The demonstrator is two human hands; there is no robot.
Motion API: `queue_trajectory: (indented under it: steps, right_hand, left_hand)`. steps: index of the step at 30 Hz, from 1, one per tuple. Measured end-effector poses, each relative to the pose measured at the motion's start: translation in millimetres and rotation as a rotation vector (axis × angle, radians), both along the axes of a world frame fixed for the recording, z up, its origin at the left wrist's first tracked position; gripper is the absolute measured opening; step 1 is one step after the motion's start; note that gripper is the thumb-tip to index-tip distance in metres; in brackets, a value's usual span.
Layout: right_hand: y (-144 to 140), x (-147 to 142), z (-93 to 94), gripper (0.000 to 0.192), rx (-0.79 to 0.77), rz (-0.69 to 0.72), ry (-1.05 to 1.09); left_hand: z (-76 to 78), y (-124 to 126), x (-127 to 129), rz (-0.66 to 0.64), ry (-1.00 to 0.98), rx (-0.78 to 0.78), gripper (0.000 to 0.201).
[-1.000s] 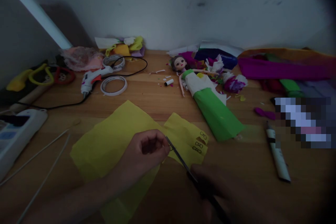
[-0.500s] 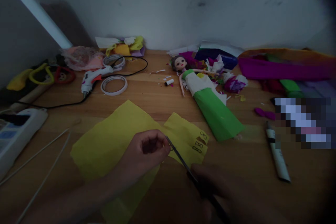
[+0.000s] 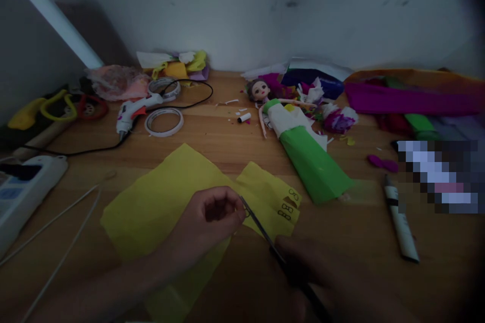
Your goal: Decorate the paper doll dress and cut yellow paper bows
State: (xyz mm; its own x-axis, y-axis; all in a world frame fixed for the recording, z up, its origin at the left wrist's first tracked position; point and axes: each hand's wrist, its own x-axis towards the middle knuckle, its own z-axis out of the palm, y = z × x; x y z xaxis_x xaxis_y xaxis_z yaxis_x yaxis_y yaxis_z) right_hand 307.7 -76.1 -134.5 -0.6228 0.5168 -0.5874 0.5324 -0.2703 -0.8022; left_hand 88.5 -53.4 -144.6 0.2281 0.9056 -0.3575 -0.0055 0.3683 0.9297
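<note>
A yellow sheet of crepe paper (image 3: 162, 197) lies on the wooden table (image 3: 227, 146) in front of me. My left hand (image 3: 212, 222) pinches its edge near the middle. My right hand (image 3: 314, 277), dark and low in the view, grips a pair of scissors (image 3: 261, 227) whose blades reach up to the paper right beside my left fingers. A smaller folded yellow piece (image 3: 271, 197) with dark printed marks lies just right of the blades.
A doll in a green and white paper dress (image 3: 299, 141) lies beyond the sheet. A glue gun (image 3: 132, 111) with its cord, two tape rolls (image 3: 163, 122), thin sticks (image 3: 56, 222), a white tube (image 3: 401, 222) and heaps of coloured paper (image 3: 409, 96) surround the work area.
</note>
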Motion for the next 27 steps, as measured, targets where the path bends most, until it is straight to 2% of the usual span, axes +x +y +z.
queue_trajectory:
  steps: [4, 10, 13, 17, 24, 27]
  right_hand:
    - [-1, 1, -2.5, 0.017, -0.078, 0.007, 0.026]
    - [-3, 5, -7.7, 0.015, 0.017, -0.015, 0.017]
    - [0, 2, -2.9, 0.007, -0.023, -0.024, 0.011]
    - [3, -2, 4.5, 0.009, -0.066, -0.004, 0.014]
    - [4, -4, 6.9, 0.008, -0.019, 0.002, -0.002]
    - [5, -5, 10.0, 0.008, -0.049, 0.003, -0.023]
  left_hand:
    - [-0.6, -1, 0, -0.001, 0.019, 0.003, 0.017]
    - [-1.9, 0, 1, -0.005, 0.021, 0.008, 0.018]
    - [-1.2, 0, 1, -0.008, 0.02, 0.012, 0.018]
    - [-0.4, 0, 0, -0.013, 0.02, -0.009, 0.018]
    - [-0.1, -1, 1, -0.003, -0.017, -0.021, 0.018]
    - [0.3, -1, 2, -0.005, -0.03, -0.006, 0.016]
